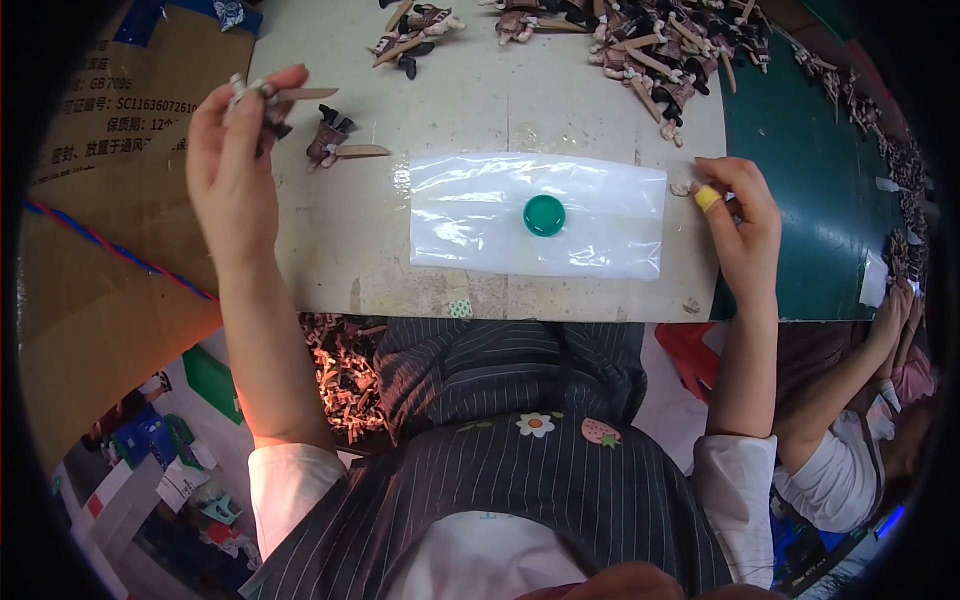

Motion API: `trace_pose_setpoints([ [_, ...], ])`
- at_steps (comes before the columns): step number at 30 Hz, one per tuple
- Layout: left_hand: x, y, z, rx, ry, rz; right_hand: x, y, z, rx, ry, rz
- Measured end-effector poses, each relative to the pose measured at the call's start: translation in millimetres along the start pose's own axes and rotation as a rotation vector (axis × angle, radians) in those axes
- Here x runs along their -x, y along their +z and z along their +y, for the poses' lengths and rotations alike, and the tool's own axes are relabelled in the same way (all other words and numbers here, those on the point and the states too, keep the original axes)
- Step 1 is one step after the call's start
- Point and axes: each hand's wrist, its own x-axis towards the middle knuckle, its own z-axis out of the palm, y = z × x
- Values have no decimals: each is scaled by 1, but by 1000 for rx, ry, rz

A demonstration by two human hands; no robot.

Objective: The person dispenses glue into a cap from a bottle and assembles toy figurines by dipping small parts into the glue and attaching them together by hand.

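Observation:
My left hand (235, 150) is raised at the left of the table, its fingers closed on a small figurine (240, 95). A tan blade-shaped piece (308, 94) sticks out to the right from it. Just below lies another figurine (328, 140), maroon and black with a similar tan blade. At the table's right side, my right hand (742, 205) has thumb and forefinger apart, with yellow tape round the thumb. A small pale piece (682, 188) lies by the thumb tip; whether they touch is unclear. A clear plastic bag (465, 225) lies flat between my hands, with a round green cap (544, 215) on it.
Several figurines (650, 60) are heaped at the back right; others (410, 42) lie at the back. A cardboard box (110, 210) stands at the left. A green surface (790, 200) adjoins the table (350, 250) at right, where another person's hands (900, 310) work. More parts (345, 375) sit below the table's edge.

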Motion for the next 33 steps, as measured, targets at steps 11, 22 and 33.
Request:
trace_pose_setpoints([
  [11,104,-8,52,375,-168,-298,14,10,1,207,-226,-32],
  [22,138,-4,40,145,-419,-170,29,9,-23,-93,-88,-23],
  [33,136,44,19,305,-448,-300,15,67,-67,-170,-96,-189],
])
